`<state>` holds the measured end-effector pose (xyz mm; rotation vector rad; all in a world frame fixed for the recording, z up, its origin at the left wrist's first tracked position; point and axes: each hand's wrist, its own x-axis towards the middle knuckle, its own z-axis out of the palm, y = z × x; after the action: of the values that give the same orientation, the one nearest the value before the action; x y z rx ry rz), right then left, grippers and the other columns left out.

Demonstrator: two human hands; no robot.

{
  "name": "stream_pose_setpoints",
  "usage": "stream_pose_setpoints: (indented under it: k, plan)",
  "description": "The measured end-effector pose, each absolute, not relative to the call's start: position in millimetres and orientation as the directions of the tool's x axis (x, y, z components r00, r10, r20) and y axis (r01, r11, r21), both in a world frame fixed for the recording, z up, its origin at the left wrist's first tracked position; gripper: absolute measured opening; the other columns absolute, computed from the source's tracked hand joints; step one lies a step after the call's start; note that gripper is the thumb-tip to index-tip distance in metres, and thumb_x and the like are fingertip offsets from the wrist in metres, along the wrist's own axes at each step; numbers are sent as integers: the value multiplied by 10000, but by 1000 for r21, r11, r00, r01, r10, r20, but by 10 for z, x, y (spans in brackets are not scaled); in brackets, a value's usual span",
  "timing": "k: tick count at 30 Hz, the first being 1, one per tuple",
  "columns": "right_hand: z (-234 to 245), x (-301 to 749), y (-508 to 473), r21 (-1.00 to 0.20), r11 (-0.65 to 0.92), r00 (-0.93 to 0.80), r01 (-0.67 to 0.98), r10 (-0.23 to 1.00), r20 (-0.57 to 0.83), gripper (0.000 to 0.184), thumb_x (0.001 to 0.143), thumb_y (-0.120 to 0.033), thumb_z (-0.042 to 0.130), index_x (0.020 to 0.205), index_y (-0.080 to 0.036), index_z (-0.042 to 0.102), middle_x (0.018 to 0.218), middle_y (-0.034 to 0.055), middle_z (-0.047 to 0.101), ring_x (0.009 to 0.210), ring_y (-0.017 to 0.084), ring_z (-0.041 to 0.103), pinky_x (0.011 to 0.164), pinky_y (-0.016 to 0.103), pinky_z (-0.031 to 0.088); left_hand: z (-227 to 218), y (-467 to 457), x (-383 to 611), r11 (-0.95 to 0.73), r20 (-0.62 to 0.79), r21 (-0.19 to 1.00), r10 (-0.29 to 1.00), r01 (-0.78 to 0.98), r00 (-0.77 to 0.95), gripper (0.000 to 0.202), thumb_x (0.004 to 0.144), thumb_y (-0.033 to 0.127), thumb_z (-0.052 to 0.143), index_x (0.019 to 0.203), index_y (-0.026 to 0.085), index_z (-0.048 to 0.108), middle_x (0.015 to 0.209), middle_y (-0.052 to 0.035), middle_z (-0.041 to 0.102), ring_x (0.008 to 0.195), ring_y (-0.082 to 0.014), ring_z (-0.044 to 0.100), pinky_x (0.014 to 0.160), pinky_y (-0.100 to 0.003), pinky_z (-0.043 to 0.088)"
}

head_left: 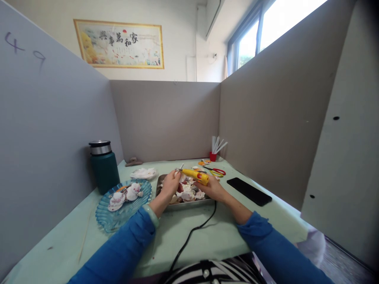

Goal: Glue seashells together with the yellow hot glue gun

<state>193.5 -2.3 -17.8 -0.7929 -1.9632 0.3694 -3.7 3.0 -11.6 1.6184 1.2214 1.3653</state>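
Observation:
My right hand (213, 188) is closed around a yellow hot glue gun (194, 174), its nozzle pointing left. A black cord runs from below this hand toward my lap. Close to the nozzle, my left hand (171, 184) pinches something small and pale that I cannot make out. Both hands are above a metal tray (189, 204) heaped with seashells (187, 194). To the left, a blue scalloped plate (105, 221) carries white shell pieces (132, 192) joined into a figure.
A dark green bottle (104, 169) stands behind the plate, near crumpled white material (144, 173). At right lie a black phone (249, 191) and red-and-green scissors (217, 172). A red cup (212, 157) holds white sticks. Grey partitions (166, 118) enclose the table.

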Motion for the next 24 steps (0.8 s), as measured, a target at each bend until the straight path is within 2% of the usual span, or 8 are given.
stream_pose_setpoints:
  k: [24]
  plan:
    - [-219,1950,13,-546,747,-344,380,662,666,252,827,-405,601,846,-156,631,726,8,545,633,128,490,560,229,420,-99,11,-39,-328,337,911,941,249,5,271,867,457,475,851,191,520,546,24,617,332,-85,486,358,-172,303]
